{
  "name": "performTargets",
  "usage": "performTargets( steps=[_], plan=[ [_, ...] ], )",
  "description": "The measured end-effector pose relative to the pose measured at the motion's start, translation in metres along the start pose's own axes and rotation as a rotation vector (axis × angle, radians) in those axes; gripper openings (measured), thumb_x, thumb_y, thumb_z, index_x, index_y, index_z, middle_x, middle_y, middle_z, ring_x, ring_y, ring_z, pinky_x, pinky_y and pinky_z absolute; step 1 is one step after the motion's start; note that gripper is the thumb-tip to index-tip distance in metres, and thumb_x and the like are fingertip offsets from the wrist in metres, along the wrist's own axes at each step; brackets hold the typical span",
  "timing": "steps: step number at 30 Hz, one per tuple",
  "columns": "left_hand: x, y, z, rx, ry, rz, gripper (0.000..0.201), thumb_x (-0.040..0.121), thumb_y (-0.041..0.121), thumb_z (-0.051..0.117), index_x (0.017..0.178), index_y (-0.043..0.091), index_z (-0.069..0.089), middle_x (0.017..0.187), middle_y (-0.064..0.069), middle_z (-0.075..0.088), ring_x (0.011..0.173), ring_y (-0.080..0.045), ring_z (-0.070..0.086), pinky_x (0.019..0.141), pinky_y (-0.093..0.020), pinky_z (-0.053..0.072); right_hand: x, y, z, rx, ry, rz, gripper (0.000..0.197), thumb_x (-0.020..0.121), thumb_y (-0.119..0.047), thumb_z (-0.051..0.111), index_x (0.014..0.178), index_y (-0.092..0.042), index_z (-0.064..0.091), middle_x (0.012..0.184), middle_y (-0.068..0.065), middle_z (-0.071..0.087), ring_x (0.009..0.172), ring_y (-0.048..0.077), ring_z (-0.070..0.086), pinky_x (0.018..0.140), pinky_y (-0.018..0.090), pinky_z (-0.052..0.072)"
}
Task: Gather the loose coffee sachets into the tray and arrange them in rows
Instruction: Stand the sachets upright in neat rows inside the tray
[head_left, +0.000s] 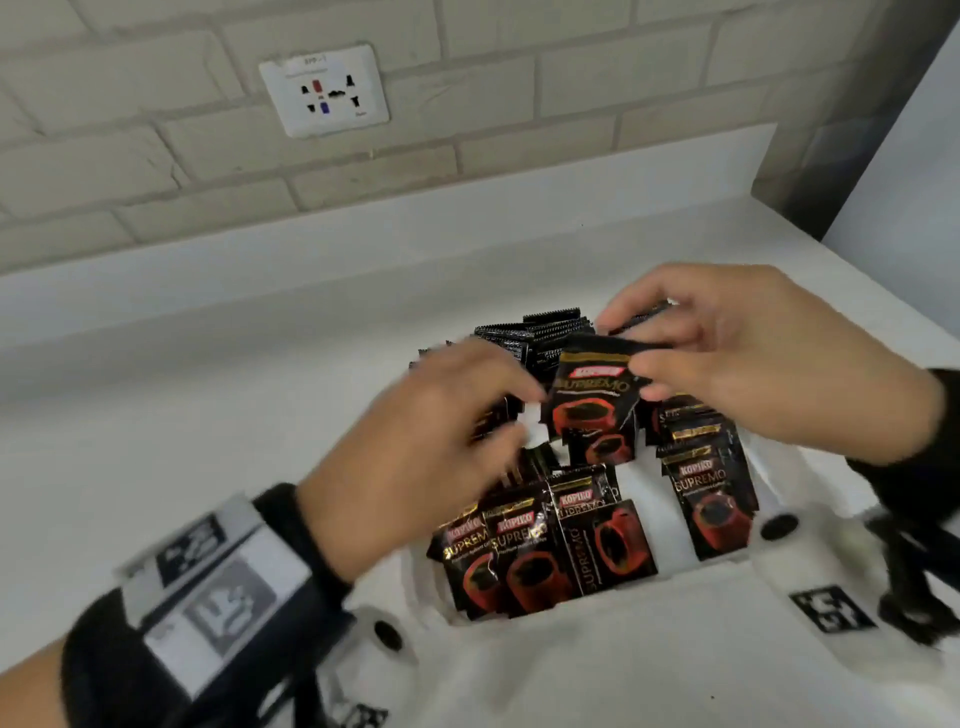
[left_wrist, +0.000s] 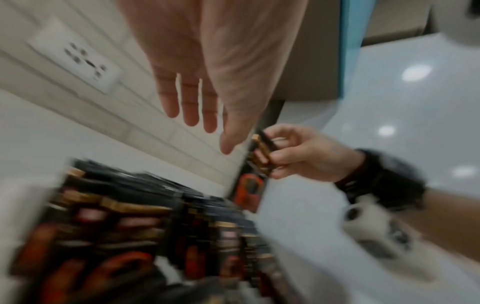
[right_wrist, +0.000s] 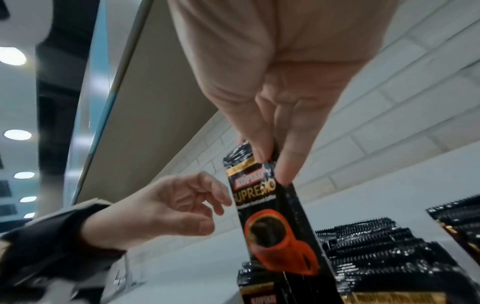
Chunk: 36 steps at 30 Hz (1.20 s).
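Observation:
My right hand (head_left: 634, 358) pinches the top edge of a black Kopiko Supremo coffee sachet (head_left: 589, 410) and holds it upright over the white tray (head_left: 647, 483). The right wrist view shows thumb and finger of the right hand (right_wrist: 275, 160) clamped on the sachet (right_wrist: 272, 216). Blurred, my left hand (head_left: 457, 410) hovers just left of that sachet with relaxed fingers and holds nothing. Its fingers (left_wrist: 197, 107) look straight in the left wrist view. Several sachets lie in a front row (head_left: 524, 551) and a right row (head_left: 711, 499). More stand packed at the back (head_left: 540, 332).
The tray sits on a white counter (head_left: 208, 415) against a pale brick wall with a white socket plate (head_left: 324, 93). A white panel (head_left: 909, 208) closes the right side. Bare counter lies left of the tray.

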<state>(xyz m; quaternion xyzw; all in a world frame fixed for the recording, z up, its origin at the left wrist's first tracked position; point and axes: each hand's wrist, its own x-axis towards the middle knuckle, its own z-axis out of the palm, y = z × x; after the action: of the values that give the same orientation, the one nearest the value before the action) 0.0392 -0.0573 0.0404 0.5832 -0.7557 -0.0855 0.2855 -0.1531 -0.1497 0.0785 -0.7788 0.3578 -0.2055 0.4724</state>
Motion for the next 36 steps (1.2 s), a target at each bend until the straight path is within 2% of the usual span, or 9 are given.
performTargets(
  steps=[3, 7, 10, 13, 15, 19, 22, 31, 36],
  plan=[
    [0.005, -0.032, -0.009, 0.198, 0.002, -0.298, 0.050, 0.075, 0.032, 0.072, 0.117, 0.016, 0.052, 0.113, 0.005, 0.043, 0.103, -0.008, 0.037, 0.088, -0.021, 0.033, 0.019, -0.005, 0.013, -0.226, -0.117, -0.067, 0.034, 0.085, -0.001, 0.058, 0.081, -0.035, 0.064, 0.078, -0.019, 0.068, 0.075, -0.007, 0.065, 0.076, 0.015, 0.053],
    [0.015, -0.057, -0.003, 0.230, -0.201, -0.599, 0.087, 0.074, 0.041, 0.072, 0.142, 0.017, 0.024, 0.143, -0.004, 0.027, 0.131, -0.021, 0.023, 0.104, -0.031, 0.027, 0.044, -0.003, 0.044, -0.382, -0.223, -0.117, 0.028, 0.089, -0.003, 0.053, 0.095, -0.028, 0.066, 0.096, -0.018, 0.064, 0.057, -0.023, 0.050, 0.056, -0.002, 0.039],
    [0.022, -0.069, 0.002, 0.277, -0.284, -0.573, 0.092, 0.076, 0.038, 0.071, 0.146, 0.016, 0.016, 0.148, -0.007, 0.024, 0.135, -0.026, 0.021, 0.109, -0.036, 0.024, 0.062, 0.002, 0.064, -0.415, -0.265, -0.118, 0.029, 0.089, 0.004, 0.049, 0.098, -0.018, 0.066, 0.105, -0.006, 0.067, 0.053, -0.017, 0.052, 0.049, -0.002, 0.037],
    [0.027, -0.075, 0.003, 0.256, -0.318, -0.570, 0.088, 0.078, 0.034, 0.070, 0.146, 0.018, 0.017, 0.148, -0.007, 0.028, 0.135, -0.026, 0.025, 0.109, -0.037, 0.027, 0.074, 0.010, 0.077, -0.450, -0.265, -0.105, 0.031, 0.089, 0.004, 0.048, 0.100, -0.020, 0.065, 0.107, -0.004, 0.067, 0.090, -0.001, 0.061, 0.078, 0.008, 0.045],
    [0.028, -0.078, 0.004, 0.222, -0.319, -0.570, 0.085, 0.078, 0.032, 0.070, 0.145, 0.018, 0.021, 0.145, -0.007, 0.033, 0.133, -0.025, 0.030, 0.109, -0.038, 0.030, 0.078, 0.018, 0.083, -0.470, -0.280, -0.082, 0.033, 0.089, 0.004, 0.046, 0.103, -0.020, 0.065, 0.108, -0.002, 0.067, 0.095, 0.006, 0.060, 0.087, 0.018, 0.046],
    [0.026, -0.082, 0.008, 0.202, -0.302, -0.541, 0.079, 0.079, 0.033, 0.069, 0.143, 0.017, 0.027, 0.140, -0.006, 0.040, 0.129, -0.022, 0.037, 0.107, -0.034, 0.033, 0.080, 0.027, 0.088, -0.486, -0.327, -0.060, 0.033, 0.091, 0.003, 0.044, 0.108, -0.017, 0.063, 0.110, 0.001, 0.065, 0.062, -0.009, 0.037, 0.051, 0.003, 0.040],
    [0.027, -0.084, 0.009, 0.182, -0.275, -0.527, 0.076, 0.079, 0.030, 0.070, 0.142, 0.015, 0.030, 0.137, -0.007, 0.043, 0.125, -0.021, 0.041, 0.104, -0.031, 0.035, 0.082, 0.029, 0.089, -0.479, -0.334, -0.049, 0.032, 0.090, 0.004, 0.045, 0.108, -0.015, 0.063, 0.109, 0.002, 0.065, 0.059, -0.008, 0.040, 0.049, -0.001, 0.038],
    [0.025, -0.080, -0.002, 0.211, -0.242, -0.484, 0.067, 0.082, 0.018, 0.067, 0.140, 0.018, 0.034, 0.141, -0.005, 0.036, 0.127, -0.022, 0.036, 0.101, -0.028, 0.031, 0.090, 0.023, 0.089, -0.583, -0.366, 0.005, 0.035, 0.090, 0.003, 0.050, 0.119, -0.013, 0.058, 0.122, 0.006, 0.060, 0.111, 0.016, 0.056, 0.093, 0.024, 0.045],
    [0.011, -0.050, -0.019, 0.108, -0.040, -0.316, 0.028, 0.078, 0.016, 0.068, 0.100, 0.027, 0.055, 0.101, 0.008, 0.048, 0.086, -0.010, 0.047, 0.070, -0.013, 0.035, 0.085, 0.003, 0.061, -0.538, -0.305, -0.013, 0.036, 0.085, -0.013, 0.063, 0.120, -0.019, 0.055, 0.117, 0.000, 0.061, 0.102, 0.012, 0.058, 0.085, 0.020, 0.044]
  ],
)
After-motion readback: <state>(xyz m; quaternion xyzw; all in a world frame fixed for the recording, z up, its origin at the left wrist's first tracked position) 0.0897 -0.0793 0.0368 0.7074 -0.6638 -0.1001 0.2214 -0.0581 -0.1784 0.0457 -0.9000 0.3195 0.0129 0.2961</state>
